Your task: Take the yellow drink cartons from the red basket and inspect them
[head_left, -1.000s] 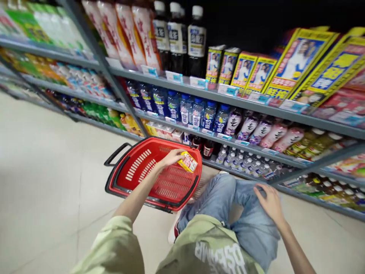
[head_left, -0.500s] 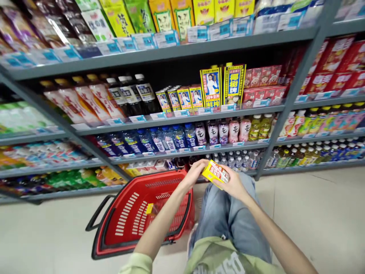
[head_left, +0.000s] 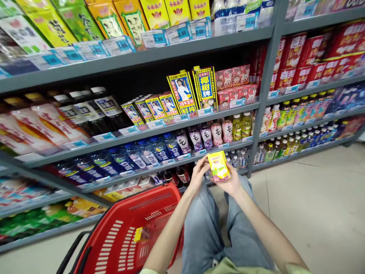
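— Where is the yellow carton (head_left: 218, 165)?

— Just right of the frame's centre, above the knees, standing roughly upright with its long axis running up and down the picture and its face toward the camera.

— Which hand has it?

— Both. The right hand (head_left: 232, 182) cups it from below and the right, fingers wrapped around its lower edge; the left hand (head_left: 199, 173) grips its left side with fingertips. Neither is nearer.

— And the red basket (head_left: 125, 232)?

— Lower left of the frame, well apart from the carton, down and to its left.
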`<action>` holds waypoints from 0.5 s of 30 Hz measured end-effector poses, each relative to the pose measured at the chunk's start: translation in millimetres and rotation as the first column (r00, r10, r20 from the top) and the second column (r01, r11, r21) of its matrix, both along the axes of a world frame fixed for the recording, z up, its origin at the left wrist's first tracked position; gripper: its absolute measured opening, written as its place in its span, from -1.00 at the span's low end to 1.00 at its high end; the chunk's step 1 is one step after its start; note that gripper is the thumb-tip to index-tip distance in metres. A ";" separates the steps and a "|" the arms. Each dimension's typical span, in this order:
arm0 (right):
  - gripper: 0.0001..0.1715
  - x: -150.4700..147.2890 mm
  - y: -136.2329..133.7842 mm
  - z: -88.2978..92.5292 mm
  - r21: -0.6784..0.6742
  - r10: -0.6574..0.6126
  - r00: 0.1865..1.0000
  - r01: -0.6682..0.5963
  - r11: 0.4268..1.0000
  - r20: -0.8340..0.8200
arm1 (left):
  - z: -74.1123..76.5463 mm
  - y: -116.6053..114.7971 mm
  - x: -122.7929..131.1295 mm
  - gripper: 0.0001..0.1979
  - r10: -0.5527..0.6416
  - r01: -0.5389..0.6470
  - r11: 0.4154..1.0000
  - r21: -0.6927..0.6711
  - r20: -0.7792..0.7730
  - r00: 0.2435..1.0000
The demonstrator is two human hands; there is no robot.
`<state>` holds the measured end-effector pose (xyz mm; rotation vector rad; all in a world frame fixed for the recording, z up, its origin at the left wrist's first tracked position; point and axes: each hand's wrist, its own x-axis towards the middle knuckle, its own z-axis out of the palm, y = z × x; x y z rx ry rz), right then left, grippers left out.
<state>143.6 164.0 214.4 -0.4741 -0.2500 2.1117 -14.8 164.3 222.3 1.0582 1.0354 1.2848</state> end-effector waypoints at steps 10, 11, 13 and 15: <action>-0.31 -53.6 113.0 -55.5 0.072 -0.033 0.999 0.033 0.997 -0.006 | -32.9 75.9 -15.6 -0.52 0.188 -0.151 0.969 0.197 -0.185 0.965; -0.29 -56.5 115.8 -68.5 0.048 -0.046 0.999 0.046 0.998 -0.004 | -40.9 75.9 -16.6 -0.54 0.184 -0.137 0.968 0.212 -0.221 0.958; -0.27 -59.4 114.0 -92.8 -0.003 -0.074 0.997 0.074 0.997 0.008 | -55.6 69.3 -16.7 -0.55 0.130 -0.057 0.974 0.219 -0.335 0.933; -0.24 -59.1 108.7 -107.5 -0.032 -0.079 0.996 0.081 0.996 0.041 | -63.2 59.4 -15.1 -0.42 0.105 0.026 0.969 0.245 -0.504 0.857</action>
